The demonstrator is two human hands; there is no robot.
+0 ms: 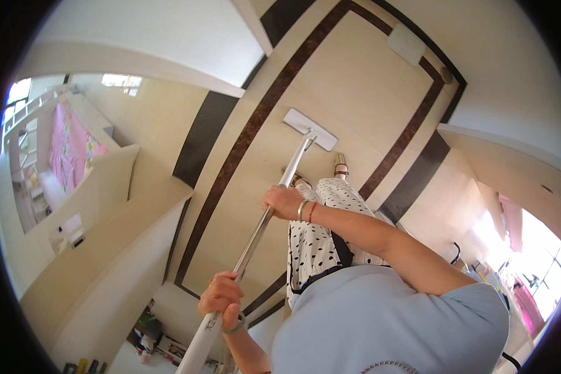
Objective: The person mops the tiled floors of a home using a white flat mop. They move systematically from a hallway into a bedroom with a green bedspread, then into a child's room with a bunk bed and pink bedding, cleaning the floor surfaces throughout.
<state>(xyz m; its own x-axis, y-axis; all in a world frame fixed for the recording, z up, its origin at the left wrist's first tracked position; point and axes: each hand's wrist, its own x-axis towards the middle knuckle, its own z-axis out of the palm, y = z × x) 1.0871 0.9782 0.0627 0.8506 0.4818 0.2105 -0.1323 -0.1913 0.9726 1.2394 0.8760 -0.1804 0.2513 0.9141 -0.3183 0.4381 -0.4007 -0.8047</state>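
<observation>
A flat mop (310, 129) with a pale rectangular head lies on the tiled floor ahead of my feet. Its long silver and white pole (252, 246) slants down to the lower left. My right hand (283, 202), with a silver bangle and a red cord at the wrist, is closed around the pole's middle. Lower down in the picture, my left hand (221, 294), wearing a green bangle, wraps around the thicker white upper section. The fingers of both hands are curled over the pole.
Beige floor tiles carry a dark brown border strip (255, 118). A white square object (406, 43) lies at the far right by the wall. White walls (149, 37) and doorways flank the passage. Through the left opening stands a bed with pink bedding (71, 149).
</observation>
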